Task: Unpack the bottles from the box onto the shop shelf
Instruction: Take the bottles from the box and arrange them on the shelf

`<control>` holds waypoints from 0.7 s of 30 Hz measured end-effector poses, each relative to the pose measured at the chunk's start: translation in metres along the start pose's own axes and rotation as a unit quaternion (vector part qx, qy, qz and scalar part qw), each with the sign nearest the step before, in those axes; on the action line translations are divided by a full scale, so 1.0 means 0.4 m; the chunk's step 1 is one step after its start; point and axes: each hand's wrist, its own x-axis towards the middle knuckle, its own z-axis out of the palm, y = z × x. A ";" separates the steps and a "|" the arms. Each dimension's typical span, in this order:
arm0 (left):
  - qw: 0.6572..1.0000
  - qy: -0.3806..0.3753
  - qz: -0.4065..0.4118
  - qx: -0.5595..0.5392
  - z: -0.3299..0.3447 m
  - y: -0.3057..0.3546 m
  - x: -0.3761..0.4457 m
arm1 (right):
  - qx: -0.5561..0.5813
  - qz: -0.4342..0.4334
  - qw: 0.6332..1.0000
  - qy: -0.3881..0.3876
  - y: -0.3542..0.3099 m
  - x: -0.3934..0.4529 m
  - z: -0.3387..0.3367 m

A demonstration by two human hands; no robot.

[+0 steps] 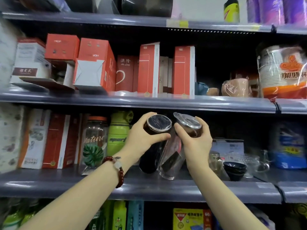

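Two clear plastic-wrapped bottles stand side by side on the grey middle shelf (149, 188). My left hand (142, 135) grips the top of the dark left bottle (149, 156), which stands nearly upright. My right hand (194, 140) grips the neck of the right bottle (171, 156), which tilts to the right with its lid near the left bottle's lid. The two bottles touch along their sides. A red bead bracelet sits on my left wrist. The box is not in view.
Left of the bottles stand a green sport bottle (118, 136), a leaf-printed clear bottle (93, 145) and red-white cartons (56, 141). To the right sit stacked dark bowls (235, 170), glass cups (254, 163) and a small jar. The upper shelf (132, 102) holds red cartons.
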 end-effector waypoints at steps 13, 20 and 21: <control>0.985 0.077 -0.144 -0.051 0.027 -0.087 0.109 | -0.076 0.123 0.981 -0.128 0.077 0.114 0.068; 0.974 0.054 -0.211 -0.067 0.001 -0.139 0.129 | -0.066 0.135 0.967 -0.207 0.122 0.110 0.096; 0.972 0.031 -0.220 -0.081 0.000 -0.150 0.122 | -0.070 0.128 0.967 -0.210 0.128 0.103 0.089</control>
